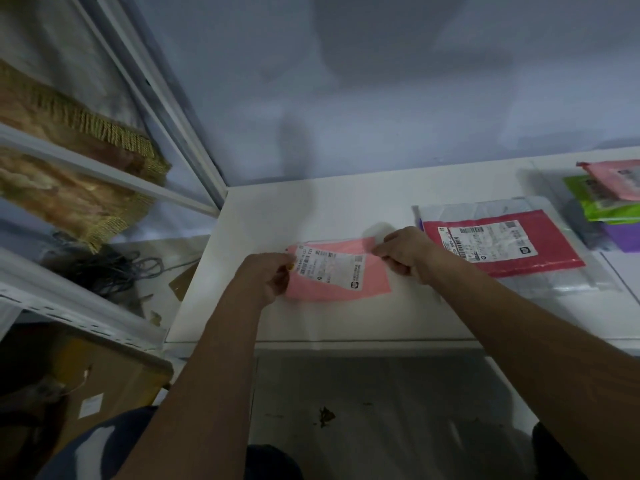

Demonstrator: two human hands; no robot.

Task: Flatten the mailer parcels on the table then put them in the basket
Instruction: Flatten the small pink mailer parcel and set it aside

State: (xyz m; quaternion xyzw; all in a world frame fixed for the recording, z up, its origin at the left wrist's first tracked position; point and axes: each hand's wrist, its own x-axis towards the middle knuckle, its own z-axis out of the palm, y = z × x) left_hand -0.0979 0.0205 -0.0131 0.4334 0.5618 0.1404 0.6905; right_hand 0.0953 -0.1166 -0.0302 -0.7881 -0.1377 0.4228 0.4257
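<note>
A light pink mailer parcel [367, 284] with a white shipping label lies on the white table [346, 209], near its front middle. My left hand [266, 277] pinches the parcel's left edge. My right hand [407, 252] pinches its upper right corner. A darker red mailer [554, 244] with a label lies flat to the right, on top of a clear plastic mailer [502, 209]. No basket is in view.
At the far right of the table sits a pile of pink, green and purple mailers [609, 199]. A window frame [166, 109] and curtain stand to the left. Tangled cables [114, 271] and a cardboard box [104, 375] lie on the left side below.
</note>
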